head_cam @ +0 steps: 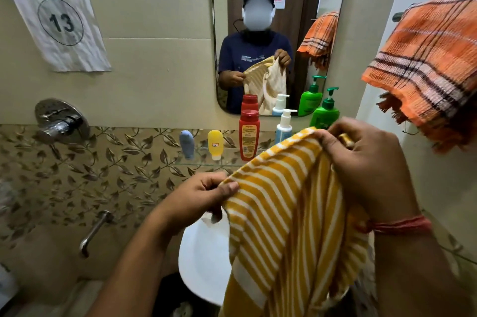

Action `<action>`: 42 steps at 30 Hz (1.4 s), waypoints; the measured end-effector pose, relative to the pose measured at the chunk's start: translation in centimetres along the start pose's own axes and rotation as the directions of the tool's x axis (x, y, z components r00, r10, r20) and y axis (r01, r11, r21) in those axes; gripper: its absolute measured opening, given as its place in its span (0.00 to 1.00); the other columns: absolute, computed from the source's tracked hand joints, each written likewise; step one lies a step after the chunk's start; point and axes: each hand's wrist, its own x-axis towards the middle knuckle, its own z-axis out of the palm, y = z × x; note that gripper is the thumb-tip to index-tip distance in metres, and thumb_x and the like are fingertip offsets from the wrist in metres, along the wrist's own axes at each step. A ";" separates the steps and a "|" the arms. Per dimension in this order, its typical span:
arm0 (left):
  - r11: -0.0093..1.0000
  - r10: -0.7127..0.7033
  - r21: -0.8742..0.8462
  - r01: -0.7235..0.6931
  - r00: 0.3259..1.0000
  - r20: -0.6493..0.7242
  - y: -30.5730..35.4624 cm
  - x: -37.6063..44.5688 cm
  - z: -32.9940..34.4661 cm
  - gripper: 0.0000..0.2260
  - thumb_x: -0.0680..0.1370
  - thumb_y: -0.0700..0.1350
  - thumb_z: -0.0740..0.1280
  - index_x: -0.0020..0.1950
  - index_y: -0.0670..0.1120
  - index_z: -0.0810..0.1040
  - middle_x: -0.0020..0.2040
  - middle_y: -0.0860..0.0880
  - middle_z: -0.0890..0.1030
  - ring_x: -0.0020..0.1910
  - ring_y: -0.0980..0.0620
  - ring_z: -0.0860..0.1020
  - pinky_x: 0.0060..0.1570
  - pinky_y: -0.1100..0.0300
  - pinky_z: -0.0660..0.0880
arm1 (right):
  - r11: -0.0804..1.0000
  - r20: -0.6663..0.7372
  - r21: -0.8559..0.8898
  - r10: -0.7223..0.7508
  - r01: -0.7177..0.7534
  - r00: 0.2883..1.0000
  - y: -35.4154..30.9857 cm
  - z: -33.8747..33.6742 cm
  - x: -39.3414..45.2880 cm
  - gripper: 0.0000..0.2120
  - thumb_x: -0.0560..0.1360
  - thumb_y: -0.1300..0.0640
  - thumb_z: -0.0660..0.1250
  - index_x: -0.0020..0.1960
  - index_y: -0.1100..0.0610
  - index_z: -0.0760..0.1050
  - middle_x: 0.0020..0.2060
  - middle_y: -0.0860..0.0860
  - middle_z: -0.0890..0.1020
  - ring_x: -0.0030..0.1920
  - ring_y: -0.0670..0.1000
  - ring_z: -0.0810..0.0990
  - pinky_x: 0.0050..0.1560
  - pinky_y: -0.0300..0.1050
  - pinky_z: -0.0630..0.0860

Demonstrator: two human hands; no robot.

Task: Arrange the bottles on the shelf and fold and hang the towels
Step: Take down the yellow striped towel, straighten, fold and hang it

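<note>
Striped yellow towel (281, 213) hangs from both grips, left hand (198, 198) and right hand (371, 162) pinching its top edge to fold it.

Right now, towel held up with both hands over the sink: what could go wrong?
1. The yellow striped towel is held only along its top edge, the left hand pinching it and the right hand gripping it; the loose length could drop into the white basin.
2. The bottles stand close behind on the glass shelf; a swinging fold might topple the red bottle.
3. The orange checked towel already fills the visible rail.
</note>
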 end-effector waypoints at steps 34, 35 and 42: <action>1.000 0.017 -0.025 -0.017 0.999 -0.030 0.6 0.6 -1.1 0.12 0.71 0.60 0.70 0.42 0.51 0.83 0.38 0.51 0.81 0.37 0.53 0.80 0.39 0.59 0.77 | 0.998 0.131 0.016 0.055 -0.057 0.990 1.3 0.8 1.4 0.06 0.78 0.54 0.67 0.42 0.50 0.78 0.35 0.49 0.81 0.39 0.53 0.79 0.35 0.45 0.71; 0.999 0.018 -0.035 -0.020 0.999 -0.045 0.4 0.6 -1.3 0.12 0.71 0.59 0.70 0.43 0.52 0.83 0.39 0.52 0.82 0.39 0.53 0.81 0.40 0.59 0.77 | 0.996 0.121 0.002 0.088 -0.089 0.989 1.5 0.7 1.6 0.05 0.78 0.53 0.67 0.43 0.49 0.77 0.37 0.49 0.81 0.41 0.53 0.79 0.36 0.45 0.71; 0.985 0.171 0.037 -0.171 0.985 0.006 3.8 3.0 0.9 0.09 0.80 0.43 0.69 0.60 0.48 0.81 0.55 0.50 0.85 0.56 0.50 0.83 0.56 0.56 0.80 | 0.980 0.457 0.131 -0.193 0.149 0.868 -2.8 4.9 -0.2 0.28 0.75 0.45 0.69 0.72 0.36 0.65 0.36 0.42 0.79 0.36 0.41 0.77 0.38 0.44 0.77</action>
